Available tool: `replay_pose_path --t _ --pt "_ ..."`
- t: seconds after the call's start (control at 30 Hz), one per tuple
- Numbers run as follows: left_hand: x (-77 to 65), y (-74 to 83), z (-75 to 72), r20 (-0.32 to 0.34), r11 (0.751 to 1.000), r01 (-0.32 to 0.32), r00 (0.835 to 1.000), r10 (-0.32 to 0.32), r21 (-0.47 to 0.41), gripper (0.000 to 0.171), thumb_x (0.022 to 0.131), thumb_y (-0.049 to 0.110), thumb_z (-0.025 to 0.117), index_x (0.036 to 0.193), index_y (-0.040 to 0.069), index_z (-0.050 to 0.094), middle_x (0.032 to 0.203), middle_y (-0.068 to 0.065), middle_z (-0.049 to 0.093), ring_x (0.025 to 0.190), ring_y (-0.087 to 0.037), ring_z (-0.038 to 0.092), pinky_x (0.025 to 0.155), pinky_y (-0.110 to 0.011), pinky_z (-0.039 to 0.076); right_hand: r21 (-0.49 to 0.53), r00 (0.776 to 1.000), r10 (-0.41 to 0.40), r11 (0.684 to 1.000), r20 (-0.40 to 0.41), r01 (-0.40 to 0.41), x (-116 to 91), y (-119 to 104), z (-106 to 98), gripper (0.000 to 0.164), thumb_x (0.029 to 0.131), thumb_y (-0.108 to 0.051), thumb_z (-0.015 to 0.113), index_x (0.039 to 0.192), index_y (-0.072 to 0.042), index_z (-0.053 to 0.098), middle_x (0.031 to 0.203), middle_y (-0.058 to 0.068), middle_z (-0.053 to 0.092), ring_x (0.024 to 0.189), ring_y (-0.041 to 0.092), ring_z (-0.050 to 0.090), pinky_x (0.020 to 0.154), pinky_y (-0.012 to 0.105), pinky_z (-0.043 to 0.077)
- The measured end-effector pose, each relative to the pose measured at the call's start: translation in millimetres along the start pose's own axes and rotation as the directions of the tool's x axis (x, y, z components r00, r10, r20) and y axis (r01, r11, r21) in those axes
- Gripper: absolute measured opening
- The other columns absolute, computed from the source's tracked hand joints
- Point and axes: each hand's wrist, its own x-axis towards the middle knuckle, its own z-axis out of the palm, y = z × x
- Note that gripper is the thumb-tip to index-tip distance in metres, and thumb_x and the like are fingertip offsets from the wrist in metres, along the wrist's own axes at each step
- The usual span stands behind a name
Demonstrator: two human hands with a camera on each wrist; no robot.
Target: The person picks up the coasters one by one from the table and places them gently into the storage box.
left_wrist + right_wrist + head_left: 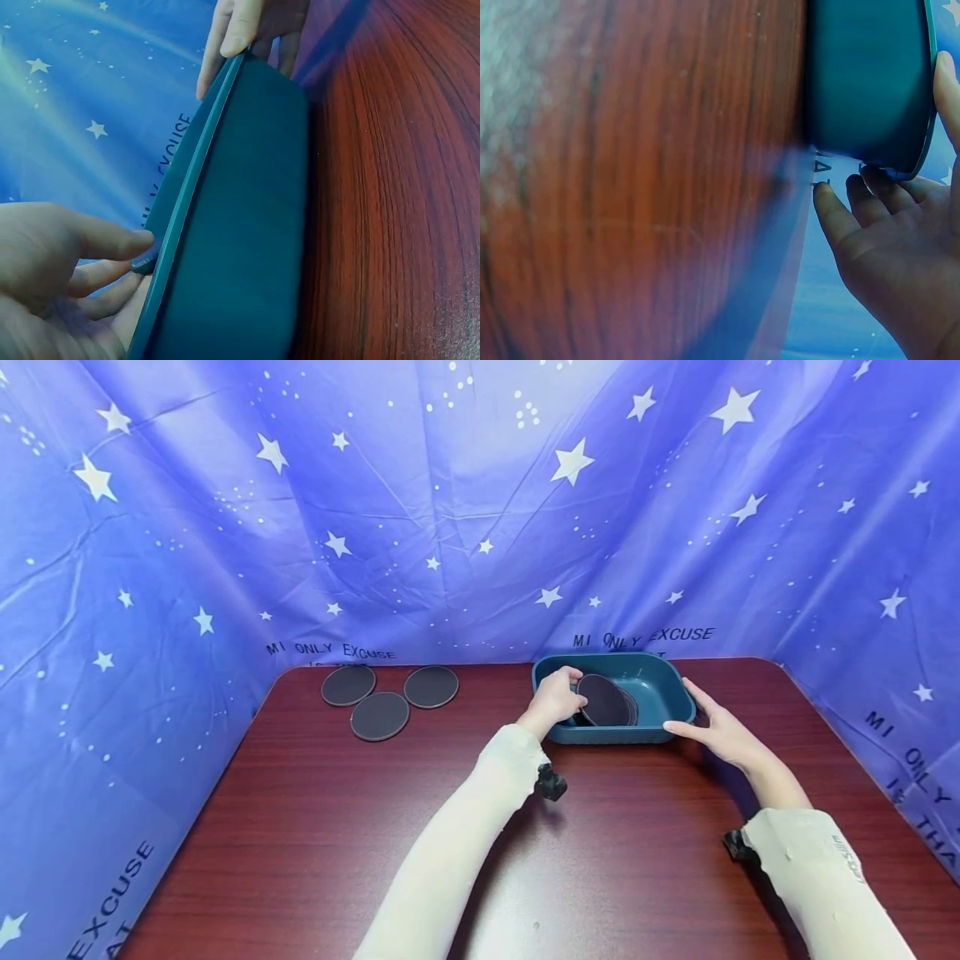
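A teal plastic bin (656, 736) stands near the table's back edge, right of the middle. Inside its left part my left hand (555, 700) pinches the edge of a round black coaster (602, 700), which is tilted. At least one more dark coaster shows behind it in the bin. From the left wrist, only a small dark edge of the held coaster (144, 262) is visible beside the thumb. My right hand (720, 727) holds the bin's right end, thumb at the front rim and fingers reaching round the end wall.
Three round black coasters (380, 717) lie flat at the back left of the dark red wood-grain table (360, 827). A blue curtain (450, 527) with white stars hangs behind and on both sides. The bin stands close to the back curtain.
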Motion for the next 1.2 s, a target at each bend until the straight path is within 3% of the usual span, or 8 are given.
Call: replay_pose_path --t 0.17,0.37,0.5,0.8,1.0,1.2 --pt "0.1 -3.9 -2.2 0.074 0.995 -0.072 0.995 0.066 0.070 0.054 0.097 0.018 0.065 0.148 0.016 0.046 0.150 -0.003 0.052 0.119 -0.020 0.064 0.108 -0.035 0.050 0.000 1.000 0.001 1.000 -0.001 -0.001 0.1 2.0 -0.9 0.097 0.096 -0.028 0.066 0.160 -0.008 -0.005 0.164 0.031 0.005 0.147 0.054 0.011 0.115 0.074 0.015" --pt "0.6 -7.8 -4.5 0.098 0.994 -0.109 0.989 0.108 0.006 0.057 0.098 0.020 0.064 0.150 0.016 0.042 0.155 -0.004 0.046 0.138 -0.023 0.049 0.113 -0.040 0.045 0.002 1.000 -0.001 1.000 0.000 0.001 0.8 1.2 -0.7 0.097 0.096 -0.028 0.066 0.160 -0.008 -0.005 0.164 0.029 0.003 0.148 0.054 0.009 0.116 0.074 0.013" --pt "0.4 -9.8 -8.1 0.101 0.987 -0.135 0.984 0.144 -0.090 0.058 0.098 0.019 0.064 0.151 0.014 0.041 0.154 -0.004 0.047 0.138 -0.024 0.049 0.111 -0.039 0.047 0.011 1.000 -0.012 1.000 0.001 0.012 0.5 -0.6 -0.2 0.097 0.096 -0.026 0.066 0.160 -0.007 -0.004 0.164 0.030 0.003 0.148 0.054 0.009 0.116 0.074 0.013" --pt "0.6 -16.9 -18.7 0.140 0.918 -0.186 0.959 0.248 -0.351 0.061 0.096 0.015 0.066 0.151 0.009 0.040 0.149 -0.008 0.053 0.134 -0.027 0.054 0.107 -0.034 0.051 0.013 1.000 -0.006 1.000 0.005 0.006 0.9 -0.7 -0.9 0.096 0.097 -0.025 0.065 0.160 -0.007 -0.005 0.164 0.029 0.002 0.148 0.053 0.008 0.117 0.072 0.013" --pt "-4.6 -19.4 -27.8 0.145 0.876 -0.224 0.939 0.311 -0.427 0.057 0.096 0.011 0.065 0.149 0.008 0.043 0.148 -0.012 0.053 0.134 -0.030 0.054 0.110 -0.034 0.049 0.022 1.000 -0.010 1.000 0.004 0.010 2.1 -0.2 -0.5 0.097 0.096 -0.024 0.066 0.160 -0.009 -0.005 0.164 0.029 0.002 0.149 0.052 0.007 0.118 0.072 0.011" --pt "-7.9 -25.6 -41.0 0.116 0.852 -0.237 0.938 0.325 -0.467 0.054 0.096 0.010 0.065 0.146 0.008 0.047 0.147 -0.015 0.054 0.133 -0.032 0.055 0.106 -0.032 0.052 0.011 1.000 0.001 1.000 0.005 -0.001 1.4 -0.4 -0.9 0.097 0.096 -0.027 0.066 0.160 -0.008 -0.005 0.165 0.029 0.001 0.149 0.053 0.005 0.117 0.073 0.011"
